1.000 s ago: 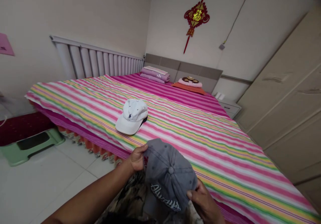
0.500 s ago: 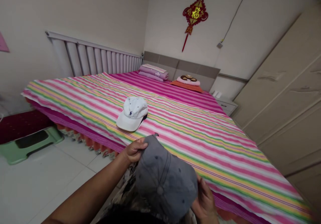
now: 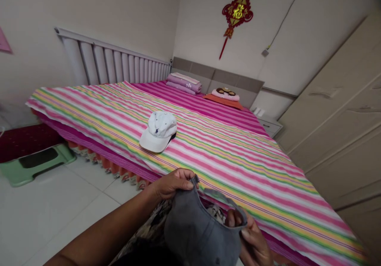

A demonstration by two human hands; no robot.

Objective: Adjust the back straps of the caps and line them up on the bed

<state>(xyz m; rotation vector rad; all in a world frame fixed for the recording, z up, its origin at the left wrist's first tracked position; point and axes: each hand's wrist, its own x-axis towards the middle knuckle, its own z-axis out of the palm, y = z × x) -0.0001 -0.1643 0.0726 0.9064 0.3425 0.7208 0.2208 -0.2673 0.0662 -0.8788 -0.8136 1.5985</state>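
Both my hands hold a grey baseball cap low in front of me, with its opening turned up and part of the inner lining showing. My left hand grips the cap's rim near a small metal strap tab. My right hand holds the opposite rim, with its fingers partly inside. Beyond them, a white baseball cap with a small dark logo lies on a striped pink, yellow and green bedspread, out of reach of neither hand's contact.
The bed runs away from me with folded bedding and a small pillow at its head. A white radiator lines the left wall, a green step stool stands on the tiles, and cream wardrobe doors stand right.
The grey cap has rolled over, its crown and lettering turned away and its opening now facing up. My hands have spread to opposite sides of its rim. The white cap has not moved.
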